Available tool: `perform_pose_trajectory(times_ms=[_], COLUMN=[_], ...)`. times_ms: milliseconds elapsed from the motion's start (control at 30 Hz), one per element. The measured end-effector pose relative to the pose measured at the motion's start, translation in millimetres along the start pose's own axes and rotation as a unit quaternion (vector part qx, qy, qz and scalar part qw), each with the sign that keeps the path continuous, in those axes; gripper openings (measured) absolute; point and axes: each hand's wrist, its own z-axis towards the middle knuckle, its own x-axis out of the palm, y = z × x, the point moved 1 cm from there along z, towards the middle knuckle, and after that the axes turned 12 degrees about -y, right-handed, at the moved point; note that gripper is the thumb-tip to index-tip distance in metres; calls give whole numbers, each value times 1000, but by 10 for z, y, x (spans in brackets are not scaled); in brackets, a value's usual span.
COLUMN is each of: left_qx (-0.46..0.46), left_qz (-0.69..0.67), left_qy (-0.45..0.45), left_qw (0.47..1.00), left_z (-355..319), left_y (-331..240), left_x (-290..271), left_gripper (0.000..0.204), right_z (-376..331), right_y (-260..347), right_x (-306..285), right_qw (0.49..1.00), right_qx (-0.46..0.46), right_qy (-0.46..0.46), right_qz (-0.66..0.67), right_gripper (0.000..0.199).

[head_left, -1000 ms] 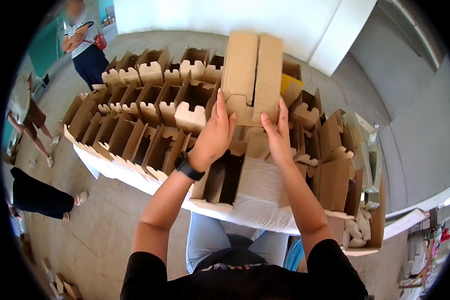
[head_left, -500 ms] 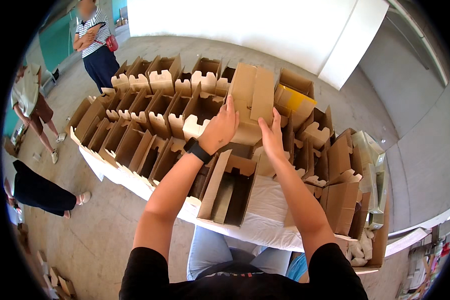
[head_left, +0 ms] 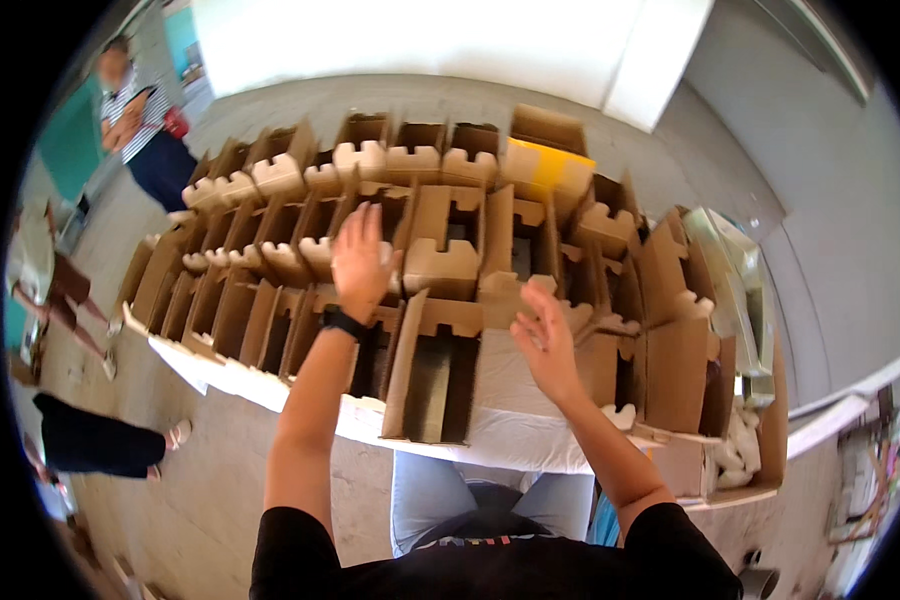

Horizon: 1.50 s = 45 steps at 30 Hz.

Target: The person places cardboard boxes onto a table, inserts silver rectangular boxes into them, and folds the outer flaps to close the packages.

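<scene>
Beyond my left side I see a person in a striped top [head_left: 152, 145] with a red bag [head_left: 176, 122] at one elbow. Nearer to me is someone in brown shorts [head_left: 72, 276], then a figure in a long black garment [head_left: 100, 440] and a pale sandal [head_left: 179, 433]. A white wall [head_left: 420, 45] faces me, a grey wall [head_left: 820, 190] curves along my right, and bare floor [head_left: 235, 480] spreads below.
</scene>
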Motion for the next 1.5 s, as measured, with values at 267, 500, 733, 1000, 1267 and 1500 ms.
perform_pose_trajectory(times_ms=[267,500,733,1000,1267,1500], left_qx=[-117,-172,-109,-95,-32,-174], left_qz=[73,84,142,40,-232,-385], left_qy=[-53,214,153,-99,-225,-56], left_qw=[989,958,972,990,946,905], left_z=[107,188,471,982,315,-470], left_y=[587,1102,796,-119,-1224,-1765], left_x=[333,618,498,-1087,-2203,-2281], left_gripper=[68,46,59,51,50,62], right_z=[-1417,-2074,-2252,-2282,-2031,-1741], right_y=[-322,-292,-178,-107,254,601], right_x=[-791,-961,-1084,-1158,-1365,-1153], right_qw=[986,968,957,965,961,972], right_qx=[154,233,267,256,201,92], right_qy=[-59,-92,-102,-50,-109,-71], right_qz=[-33,-20,43,19,156,204], right_gripper=[33,26,29,25,30,47])
